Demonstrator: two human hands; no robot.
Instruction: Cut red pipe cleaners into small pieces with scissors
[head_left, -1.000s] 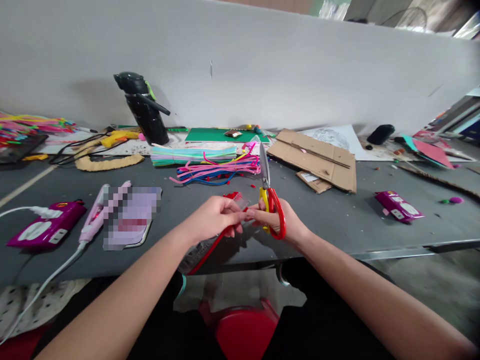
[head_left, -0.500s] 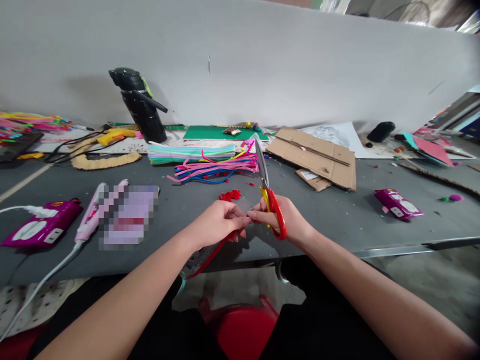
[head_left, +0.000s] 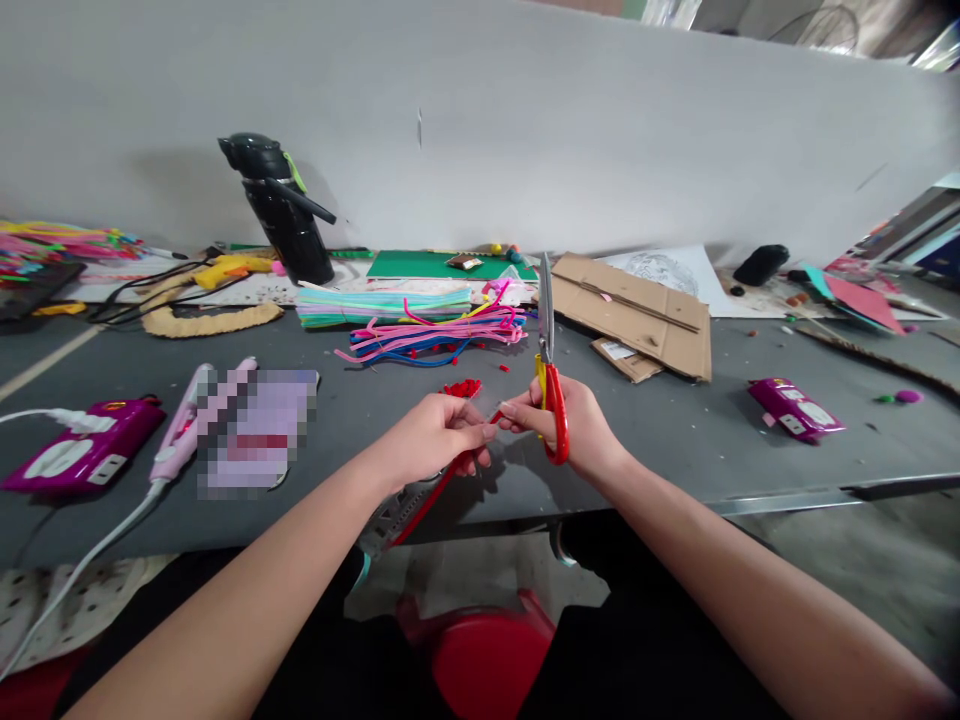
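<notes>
My left hand (head_left: pixel 439 435) is closed, thumb against fingers, on a thin red pipe cleaner (head_left: pixel 424 510) that trails down toward the table's front edge. Facing it, my right hand (head_left: pixel 574 415) pinches the other end of the red strip between thumb and forefinger. Scissors (head_left: pixel 546 310) with red and yellow handles also hang in my right hand, blades together and pointing up and away. Just beyond my left hand lies a small heap of short red pieces (head_left: pixel 463 387). A patterned clear plastic item (head_left: pixel 386 520) lies under my left wrist, partly hidden.
Behind the heap lie bundles of pink and blue pipe cleaners (head_left: pixel 442 335) and pale ones (head_left: pixel 382 305). Flat cardboard (head_left: pixel 630 310) rests at the back right. A black flask (head_left: pixel 281 215), pink hot tool (head_left: pixel 180 450) and purple packs (head_left: pixel 796 408) stand around the table.
The scissors have swung to the right and more upright. My hands have drawn slightly apart, and a short red length now shows between the fingertips.
</notes>
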